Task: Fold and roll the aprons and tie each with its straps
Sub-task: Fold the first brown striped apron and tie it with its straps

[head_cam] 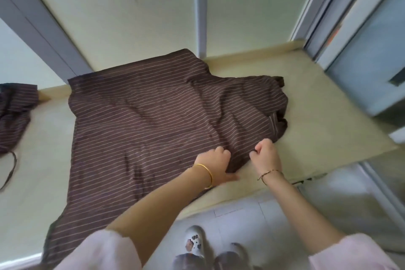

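Brown cloth with thin pale stripes makes up both aprons here; I count two of them. One apron lies spread in the middle of the beige table. Its long axis runs on a diagonal, from the near left corner, which hangs over the front edge of the table, toward the far right, where the cloth is bunched into darker folds. The far edge of it climbs a little against the pale wall. The stripes run slanted across the cloth. The second apron is crumpled at the left border of the view, well apart from the first and partly cut off, and one dark strap curls on the table just below it. Two hands are on the near right edge of the spread apron, close to each other but not touching. The left hand has its fingers curled into the cloth, with the thumb lying flat on the table. The right hand is closed like a fist and pinches a fold of the same edge. There are two bracelets: a gold bangle on the left wrist and a thin bracelet on the right. Both sleeves are pale pink. One white slipper shows clearly on the tiled floor below.
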The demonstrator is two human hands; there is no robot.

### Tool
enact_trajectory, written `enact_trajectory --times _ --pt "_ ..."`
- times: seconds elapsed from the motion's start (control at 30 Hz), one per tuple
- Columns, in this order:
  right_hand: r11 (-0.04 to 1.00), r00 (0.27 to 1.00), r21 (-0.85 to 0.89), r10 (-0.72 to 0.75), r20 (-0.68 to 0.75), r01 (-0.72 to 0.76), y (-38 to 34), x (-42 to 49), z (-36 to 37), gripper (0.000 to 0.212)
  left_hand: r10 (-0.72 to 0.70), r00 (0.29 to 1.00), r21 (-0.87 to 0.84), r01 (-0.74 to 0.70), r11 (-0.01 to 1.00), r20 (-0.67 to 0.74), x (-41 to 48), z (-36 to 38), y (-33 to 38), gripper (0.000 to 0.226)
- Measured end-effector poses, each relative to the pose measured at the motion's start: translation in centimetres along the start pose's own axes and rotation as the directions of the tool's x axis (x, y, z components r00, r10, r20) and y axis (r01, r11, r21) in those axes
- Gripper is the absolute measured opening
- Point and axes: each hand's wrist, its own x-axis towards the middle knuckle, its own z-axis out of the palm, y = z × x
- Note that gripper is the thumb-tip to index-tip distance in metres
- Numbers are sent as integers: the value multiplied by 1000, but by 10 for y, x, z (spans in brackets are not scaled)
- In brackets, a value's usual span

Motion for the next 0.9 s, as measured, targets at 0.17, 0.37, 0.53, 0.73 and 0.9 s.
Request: enact_trajectory --times 0.17,0.37,0.53,0.73,0.9 --pt "899 961 344 229 155 -269 18 4 -9 28 -52 994 43 56 998 -94 2 9 7 29" --pt "383 829 736 296 475 -558 15 9 -18 34 -303 929 -474 172 863 -214 -5 -25 -11 18" --pt "329 755 695 95 649 -639 0 11 -10 66 -423 873 -581 219 784 -241 -17 -58 -24 22" --pt "430 664 614 -42 746 -662 -46 0 20 64 -439 862 -581 227 781 -254 -27 -73 -31 24" --pt "429 704 692 -164 691 -580 -72 -7 35 41 -458 848 -603 223 766 -267 -32 -80 -40 20"
